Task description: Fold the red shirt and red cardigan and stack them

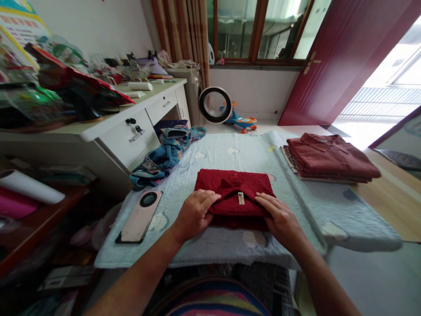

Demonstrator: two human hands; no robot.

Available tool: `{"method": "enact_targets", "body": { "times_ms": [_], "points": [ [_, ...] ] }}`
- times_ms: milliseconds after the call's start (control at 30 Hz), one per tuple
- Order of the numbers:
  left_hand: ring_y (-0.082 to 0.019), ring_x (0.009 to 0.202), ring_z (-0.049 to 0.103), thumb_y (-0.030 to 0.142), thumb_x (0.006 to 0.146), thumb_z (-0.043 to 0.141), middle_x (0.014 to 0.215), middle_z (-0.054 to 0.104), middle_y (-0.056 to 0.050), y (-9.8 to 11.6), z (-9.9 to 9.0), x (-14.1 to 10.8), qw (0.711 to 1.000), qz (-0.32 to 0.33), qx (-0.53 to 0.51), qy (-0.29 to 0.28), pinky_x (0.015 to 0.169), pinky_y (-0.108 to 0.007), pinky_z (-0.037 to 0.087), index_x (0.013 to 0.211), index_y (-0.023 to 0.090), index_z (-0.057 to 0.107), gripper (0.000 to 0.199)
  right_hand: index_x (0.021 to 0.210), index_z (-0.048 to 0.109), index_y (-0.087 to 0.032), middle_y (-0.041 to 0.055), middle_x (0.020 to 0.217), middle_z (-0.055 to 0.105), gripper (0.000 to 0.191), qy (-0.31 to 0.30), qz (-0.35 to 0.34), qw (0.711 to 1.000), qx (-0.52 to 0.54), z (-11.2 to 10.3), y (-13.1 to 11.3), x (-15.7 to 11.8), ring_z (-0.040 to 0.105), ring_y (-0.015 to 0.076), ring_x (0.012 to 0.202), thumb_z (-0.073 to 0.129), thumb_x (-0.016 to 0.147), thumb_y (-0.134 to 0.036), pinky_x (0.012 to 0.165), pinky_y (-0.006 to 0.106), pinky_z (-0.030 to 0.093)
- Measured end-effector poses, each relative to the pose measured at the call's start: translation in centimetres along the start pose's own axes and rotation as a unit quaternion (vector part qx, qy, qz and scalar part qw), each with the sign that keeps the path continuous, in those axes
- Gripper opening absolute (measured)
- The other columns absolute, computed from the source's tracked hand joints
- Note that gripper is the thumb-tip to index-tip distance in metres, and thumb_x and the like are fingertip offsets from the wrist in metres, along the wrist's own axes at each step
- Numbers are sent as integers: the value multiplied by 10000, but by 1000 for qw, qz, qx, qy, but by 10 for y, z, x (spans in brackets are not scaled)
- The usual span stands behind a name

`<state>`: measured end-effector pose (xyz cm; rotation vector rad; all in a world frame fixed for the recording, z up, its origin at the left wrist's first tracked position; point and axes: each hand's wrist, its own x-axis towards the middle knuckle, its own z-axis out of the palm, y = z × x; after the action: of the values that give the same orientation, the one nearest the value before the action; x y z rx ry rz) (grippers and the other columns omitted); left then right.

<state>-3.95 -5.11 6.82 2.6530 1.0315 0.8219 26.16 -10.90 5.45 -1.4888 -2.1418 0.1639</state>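
Observation:
A dark red shirt [237, 177] lies folded into a compact rectangle on the cloth-covered table, its collar and a small pale label facing me. My left hand [196, 211] grips the shirt's near left edge, thumb below and fingers on top. At the near right edge, my right hand [279, 218] holds it the same way, with the thumb hidden. Between the hands the near edge looks slightly raised above the cloth. A phone [140, 219] in a pinkish case lies left of my left hand.
Folded garments [332, 158] are stacked at the right, a reddish-brown shirt on top. A crumpled blue patterned garment [167, 153] lies at the left edge of the pale green cloth [226, 149]. A cluttered white desk [131, 123] stands left; a red door [305, 87] is open behind.

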Motion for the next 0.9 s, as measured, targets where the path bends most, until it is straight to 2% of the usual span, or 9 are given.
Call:
{"method": "enact_targets", "body": {
  "times_ms": [133,233,333,400,500,600,667,800,900],
  "points": [
    [-259,1079,530,38,697,559,1191,598,-70,3,14,-10,997,-19,12,-79,971,-425,461,1184,236,600,527,1367,559,-247,76,1441,522,567,-91,14,996,2,1,-1,-10,468,282,1327,555,803,-186,1109,504,379],
    [-266,1097,509,29,683,559,1218,572,-73,1,23,-16,995,-30,23,-91,989,-439,447,1208,240,594,566,1286,626,-241,91,1402,558,438,-128,26,991,16,-12,-8,1,509,296,1285,588,874,-383,1077,489,413],
    [-265,1112,501,18,682,555,1229,564,-73,1,24,-17,995,-32,23,-88,1009,-452,435,1222,256,592,592,1098,710,-266,68,1192,687,345,-111,21,993,44,-26,-17,30,623,235,1114,417,982,-406,995,415,474],
    [-266,1122,501,18,688,551,1232,564,-78,2,23,-18,996,-33,19,-81,1023,-460,427,1222,252,600,585,1137,691,-246,78,1205,677,374,-29,27,998,42,-26,-21,51,607,228,1134,375,999,-391,1027,412,443],
    [-269,1152,501,14,680,536,1250,566,-84,5,17,-20,997,-30,4,-72,1058,-469,401,1243,242,607,611,1344,569,-240,96,1473,478,433,32,50,998,-11,-5,-26,70,402,295,1366,428,972,-410,1128,511,309],
    [-250,1176,512,18,683,513,1263,572,-69,5,9,-23,996,-37,-53,-56,1081,-445,386,1239,260,620,616,1462,434,-312,53,1592,293,552,-64,47,995,-60,28,-33,68,214,350,1459,467,942,-494,1131,612,226],
    [-232,1193,516,58,732,502,1262,574,-60,-2,3,-22,991,-80,-109,-8,1083,-419,388,1178,260,647,511,1476,408,-329,45,1610,242,577,-111,36,989,-86,44,-38,61,169,366,1470,450,939,-536,1127,651,179],
    [-228,1146,551,235,817,504,1190,597,-71,-36,-1,-9,928,-268,-222,133,1024,-406,425,1094,212,637,308,1486,392,-326,52,1620,210,594,-125,32,985,-115,56,-40,53,132,371,1477,405,945,-571,1126,656,161],
    [-197,908,625,369,803,555,971,651,-46,-62,2,11,848,-384,-349,111,796,-325,501,1001,190,607,271,1536,277,-319,52,1614,231,651,-112,34,988,-104,56,-38,52,137,352,1480,400,946,-565,1136,640,165]
  ]
}}
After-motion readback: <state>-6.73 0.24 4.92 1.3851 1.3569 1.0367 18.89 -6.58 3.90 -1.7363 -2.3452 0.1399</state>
